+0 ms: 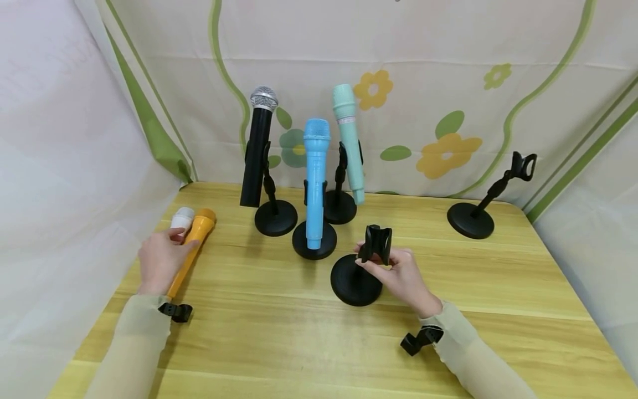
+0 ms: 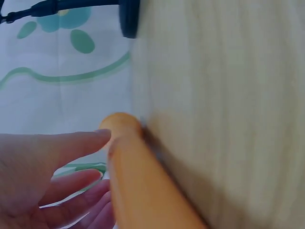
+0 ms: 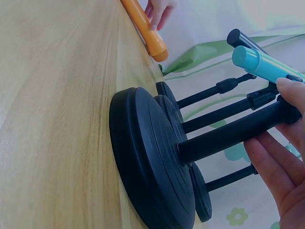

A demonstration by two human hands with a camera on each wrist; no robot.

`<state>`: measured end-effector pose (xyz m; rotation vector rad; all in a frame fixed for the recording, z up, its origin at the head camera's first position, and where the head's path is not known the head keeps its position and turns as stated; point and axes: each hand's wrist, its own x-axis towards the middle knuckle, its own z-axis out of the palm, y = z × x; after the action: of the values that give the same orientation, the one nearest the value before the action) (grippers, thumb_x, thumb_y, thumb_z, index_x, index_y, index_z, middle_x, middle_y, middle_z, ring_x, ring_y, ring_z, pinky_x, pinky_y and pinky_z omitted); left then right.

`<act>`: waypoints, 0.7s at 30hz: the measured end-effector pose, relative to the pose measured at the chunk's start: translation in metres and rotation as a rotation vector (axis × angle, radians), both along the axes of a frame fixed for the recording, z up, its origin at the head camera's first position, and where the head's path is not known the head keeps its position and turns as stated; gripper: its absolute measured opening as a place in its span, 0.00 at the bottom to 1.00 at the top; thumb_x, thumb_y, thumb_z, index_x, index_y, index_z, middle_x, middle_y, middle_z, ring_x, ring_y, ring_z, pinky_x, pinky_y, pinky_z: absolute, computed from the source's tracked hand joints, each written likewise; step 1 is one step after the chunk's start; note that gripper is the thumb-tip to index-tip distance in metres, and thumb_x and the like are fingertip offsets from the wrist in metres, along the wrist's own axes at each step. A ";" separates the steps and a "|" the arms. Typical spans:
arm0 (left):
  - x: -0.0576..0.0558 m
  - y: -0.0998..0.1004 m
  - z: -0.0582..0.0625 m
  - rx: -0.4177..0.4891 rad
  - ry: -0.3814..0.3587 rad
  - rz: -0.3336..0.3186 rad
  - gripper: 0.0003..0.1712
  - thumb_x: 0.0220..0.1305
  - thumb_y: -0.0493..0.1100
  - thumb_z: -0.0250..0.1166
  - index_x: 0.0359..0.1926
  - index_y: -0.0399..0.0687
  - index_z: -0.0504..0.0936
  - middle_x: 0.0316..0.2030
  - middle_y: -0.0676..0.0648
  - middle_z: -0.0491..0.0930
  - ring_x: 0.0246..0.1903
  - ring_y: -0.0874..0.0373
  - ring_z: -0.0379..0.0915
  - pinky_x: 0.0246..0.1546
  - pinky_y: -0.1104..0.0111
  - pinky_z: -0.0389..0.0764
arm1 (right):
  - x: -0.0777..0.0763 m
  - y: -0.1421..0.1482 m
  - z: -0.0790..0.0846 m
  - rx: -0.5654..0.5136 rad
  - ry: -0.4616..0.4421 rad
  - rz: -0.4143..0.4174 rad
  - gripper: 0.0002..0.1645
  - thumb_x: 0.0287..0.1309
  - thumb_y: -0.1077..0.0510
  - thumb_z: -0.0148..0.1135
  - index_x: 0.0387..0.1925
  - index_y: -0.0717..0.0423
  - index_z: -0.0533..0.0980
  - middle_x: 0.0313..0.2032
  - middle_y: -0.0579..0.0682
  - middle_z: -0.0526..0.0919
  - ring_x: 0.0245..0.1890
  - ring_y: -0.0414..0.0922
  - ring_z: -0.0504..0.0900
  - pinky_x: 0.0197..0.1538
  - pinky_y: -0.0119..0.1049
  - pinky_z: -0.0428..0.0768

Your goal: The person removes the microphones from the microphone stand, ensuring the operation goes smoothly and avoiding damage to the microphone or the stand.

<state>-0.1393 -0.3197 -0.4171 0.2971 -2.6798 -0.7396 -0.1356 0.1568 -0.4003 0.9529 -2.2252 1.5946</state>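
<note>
At the left of the table, my left hand is over an orange microphone and a white microphone lying side by side. In the left wrist view its thumb touches the orange microphone near the head, while the other fingers are loosely bent behind it. Most of the white microphone is hidden by the hand. My right hand grips an upright black microphone stand just below its clip. That clip holds nothing, and the stand's round base appears to rest on the table.
Behind, three stands hold a black microphone, a light blue microphone and a mint green microphone. Another black stand with a bare clip is at the far right. A patterned cloth hangs behind the wooden table.
</note>
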 end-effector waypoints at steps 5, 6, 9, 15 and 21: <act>0.002 0.004 0.017 0.074 0.096 0.056 0.30 0.62 0.46 0.75 0.58 0.28 0.81 0.44 0.30 0.84 0.39 0.35 0.82 0.43 0.47 0.77 | 0.000 0.000 0.000 -0.002 -0.011 0.004 0.20 0.52 0.79 0.70 0.47 0.64 0.85 0.44 0.53 0.89 0.46 0.55 0.87 0.47 0.31 0.83; 0.002 0.005 0.022 0.092 0.124 0.067 0.30 0.63 0.46 0.74 0.59 0.30 0.81 0.45 0.30 0.84 0.40 0.35 0.83 0.45 0.47 0.77 | 0.000 0.000 0.000 -0.004 -0.011 0.004 0.20 0.52 0.79 0.70 0.47 0.64 0.85 0.44 0.53 0.89 0.46 0.56 0.86 0.47 0.31 0.83; 0.004 0.012 0.039 0.151 0.192 0.109 0.29 0.65 0.48 0.72 0.62 0.36 0.81 0.48 0.34 0.84 0.44 0.36 0.82 0.50 0.48 0.77 | 0.000 0.000 -0.001 -0.009 -0.014 0.003 0.19 0.53 0.78 0.71 0.47 0.64 0.85 0.44 0.52 0.89 0.46 0.57 0.86 0.47 0.31 0.83; 0.006 0.031 0.066 0.256 0.359 0.149 0.27 0.63 0.52 0.74 0.61 0.49 0.84 0.50 0.46 0.86 0.46 0.55 0.83 0.51 0.68 0.81 | -0.003 0.002 -0.007 0.000 -0.012 -0.004 0.19 0.54 0.76 0.72 0.48 0.61 0.85 0.45 0.50 0.89 0.47 0.52 0.87 0.44 0.38 0.85; 0.010 0.060 0.089 0.356 0.499 0.034 0.25 0.60 0.48 0.77 0.57 0.50 0.86 0.49 0.47 0.86 0.43 0.67 0.81 0.50 0.73 0.79 | -0.002 0.001 -0.003 0.002 -0.005 0.002 0.19 0.54 0.77 0.71 0.47 0.62 0.85 0.44 0.52 0.89 0.46 0.48 0.87 0.43 0.44 0.86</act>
<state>-0.1296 -0.2595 -0.3280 0.2085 -2.0676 -1.1146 -0.1373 0.1580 -0.4029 0.9525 -2.2301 1.5980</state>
